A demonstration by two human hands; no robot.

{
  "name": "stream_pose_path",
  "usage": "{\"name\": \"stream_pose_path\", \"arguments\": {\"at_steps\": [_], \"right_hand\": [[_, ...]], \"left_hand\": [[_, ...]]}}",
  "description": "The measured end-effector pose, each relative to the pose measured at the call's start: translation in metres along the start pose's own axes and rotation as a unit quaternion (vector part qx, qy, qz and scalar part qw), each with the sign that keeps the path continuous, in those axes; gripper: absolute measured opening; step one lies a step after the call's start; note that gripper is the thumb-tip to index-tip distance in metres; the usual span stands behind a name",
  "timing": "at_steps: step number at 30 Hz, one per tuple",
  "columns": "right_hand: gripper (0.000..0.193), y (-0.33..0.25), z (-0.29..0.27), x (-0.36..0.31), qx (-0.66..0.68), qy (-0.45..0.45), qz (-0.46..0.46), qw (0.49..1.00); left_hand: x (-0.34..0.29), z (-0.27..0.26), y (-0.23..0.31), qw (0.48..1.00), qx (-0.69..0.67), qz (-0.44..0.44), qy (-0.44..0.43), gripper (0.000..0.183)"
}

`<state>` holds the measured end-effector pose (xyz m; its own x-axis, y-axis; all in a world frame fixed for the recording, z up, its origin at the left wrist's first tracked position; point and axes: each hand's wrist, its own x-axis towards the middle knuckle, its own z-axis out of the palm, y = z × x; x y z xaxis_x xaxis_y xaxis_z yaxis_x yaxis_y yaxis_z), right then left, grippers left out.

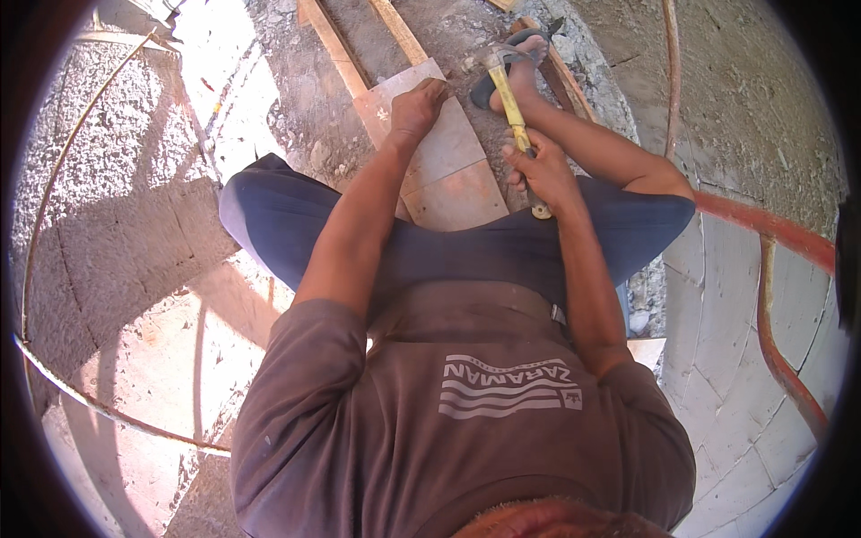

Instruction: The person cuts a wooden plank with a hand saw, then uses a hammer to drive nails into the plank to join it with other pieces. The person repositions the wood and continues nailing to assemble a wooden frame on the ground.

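My right hand is wrapped round the dark lower grip of a claw hammer. Its yellow upper handle points away from me, and the metal head is at the far end, close to my sandaled foot. My left hand rests on the far part of a pale flat panel, fingers curled together. Whatever those fingers may pinch is hidden. The panel lies in front of my crossed legs, with two narrow wooden strips running out from its far end.
A sandal on my foot sits right of the panel, beside another wooden strip. Reddish bars cross the right side over pale blocks. At left, a thin bent rod curves over rough, sunlit concrete.
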<state>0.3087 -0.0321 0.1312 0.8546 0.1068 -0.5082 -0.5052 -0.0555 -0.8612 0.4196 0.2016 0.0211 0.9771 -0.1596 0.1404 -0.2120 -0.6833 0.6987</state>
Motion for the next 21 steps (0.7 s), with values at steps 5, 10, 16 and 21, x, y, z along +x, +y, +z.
{"name": "stream_pose_path", "arguments": {"at_steps": [5, 10, 16, 21], "right_hand": [[0.038, -0.016, -0.015, -0.016, -0.070, -0.014, 0.039, 0.997], [0.036, -0.027, -0.033, -0.031, -0.130, -0.011, 0.040, 0.991], [0.036, -0.036, -0.037, -0.024, -0.215, -0.032, -0.055, 0.975], [0.036, -0.033, -0.046, -0.020, -0.333, -0.025, -0.177, 0.926]], "left_hand": [[-0.019, -0.007, 0.029, 0.969, -0.169, -0.138, -0.114, 0.022], [-0.066, 0.004, 0.033, 0.958, -0.179, -0.140, -0.174, 0.020], [-0.083, 0.014, 0.020, 0.953, -0.227, -0.122, -0.161, 0.018], [-0.085, 0.013, 0.023, 0.947, -0.243, -0.121, -0.170, 0.018]]}}
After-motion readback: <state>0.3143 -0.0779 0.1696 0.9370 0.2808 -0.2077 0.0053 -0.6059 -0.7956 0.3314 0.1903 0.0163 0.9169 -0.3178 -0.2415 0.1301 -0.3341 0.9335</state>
